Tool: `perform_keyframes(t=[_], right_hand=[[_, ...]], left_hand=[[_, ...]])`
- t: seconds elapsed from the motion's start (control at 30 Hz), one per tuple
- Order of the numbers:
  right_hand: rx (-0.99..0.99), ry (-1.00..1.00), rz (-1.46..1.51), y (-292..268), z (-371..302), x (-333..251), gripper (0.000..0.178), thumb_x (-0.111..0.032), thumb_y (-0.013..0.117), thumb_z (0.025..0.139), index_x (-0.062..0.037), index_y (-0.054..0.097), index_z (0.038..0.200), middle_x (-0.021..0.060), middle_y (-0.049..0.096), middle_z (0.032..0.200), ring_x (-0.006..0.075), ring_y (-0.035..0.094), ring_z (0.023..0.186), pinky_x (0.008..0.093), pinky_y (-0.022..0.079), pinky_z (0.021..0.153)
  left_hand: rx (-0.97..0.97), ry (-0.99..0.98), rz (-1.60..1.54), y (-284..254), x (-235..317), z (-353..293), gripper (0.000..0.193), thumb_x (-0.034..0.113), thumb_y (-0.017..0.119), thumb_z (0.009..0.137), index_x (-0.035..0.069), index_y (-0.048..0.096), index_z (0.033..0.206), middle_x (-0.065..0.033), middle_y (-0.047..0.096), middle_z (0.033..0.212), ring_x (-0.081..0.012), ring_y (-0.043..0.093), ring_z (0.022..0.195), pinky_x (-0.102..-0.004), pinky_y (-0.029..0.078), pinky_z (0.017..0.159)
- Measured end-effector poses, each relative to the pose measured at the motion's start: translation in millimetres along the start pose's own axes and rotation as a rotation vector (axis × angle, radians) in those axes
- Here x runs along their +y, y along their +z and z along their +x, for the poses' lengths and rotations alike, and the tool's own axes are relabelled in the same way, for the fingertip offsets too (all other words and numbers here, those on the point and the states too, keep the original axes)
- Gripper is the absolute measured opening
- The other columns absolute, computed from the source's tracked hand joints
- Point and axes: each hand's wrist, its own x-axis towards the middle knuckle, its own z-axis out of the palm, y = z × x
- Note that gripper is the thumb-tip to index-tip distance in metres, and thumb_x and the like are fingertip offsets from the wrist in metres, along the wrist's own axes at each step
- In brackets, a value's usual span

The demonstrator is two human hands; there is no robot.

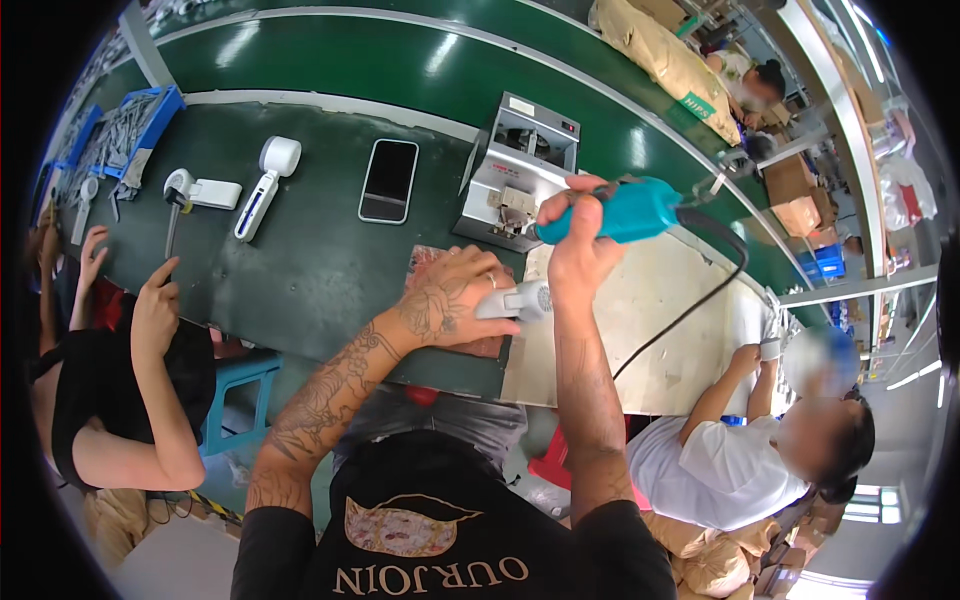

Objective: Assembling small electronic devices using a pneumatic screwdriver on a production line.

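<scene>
White plastic device with a round grilled head point(512, 302) sits in the left hand's point(458, 298) closed grip, over a reddish mat point(484, 348); the right hand point(580, 250) wraps round a teal, rounded power tool point(640, 208). Beyond both hands stands a grey, boxy metal machine point(510, 170).

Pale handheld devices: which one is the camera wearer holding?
The device in the left hand, its round end pointing right; the others, left of the phone, lie on the green table.

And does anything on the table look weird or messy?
Maybe the phone: it lies between a white round-headed gadget and the grey machine, and doesn't look like a work part. I see no spill.
</scene>
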Motion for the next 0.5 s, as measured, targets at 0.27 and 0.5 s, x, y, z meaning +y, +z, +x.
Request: perform_keyframes(t=[0.27,0.5], right_hand=[[-0.097,-0.019,-0.101,20,11,27,0.034,-0.033,0.065,0.106,0.0004,0.059,0.107,0.0050,0.062,0.075,0.0160,0.062,0.068,0.0303,0.050,0.063],[-0.141,0.029,-0.106,18,8,27,0.033,-0.033,0.064,0.106,-0.0005,0.058,0.108,0.0050,0.060,0.074,0.0161,0.061,0.066,0.0309,0.050,0.062]], left_hand=[[-0.002,-0.068,0.035,-8,-11,-9,0.040,0.044,0.069,0.096,0.012,0.070,0.119,-0.0075,0.060,0.118,-0.0277,0.057,0.117,-0.0447,0.044,0.105],[0.010,-0.064,0.083,-3,-13,-7,0.042,0.043,0.066,0.098,0.013,0.068,0.126,-0.0070,0.062,0.117,-0.0271,0.057,0.116,-0.0445,0.045,0.105]])
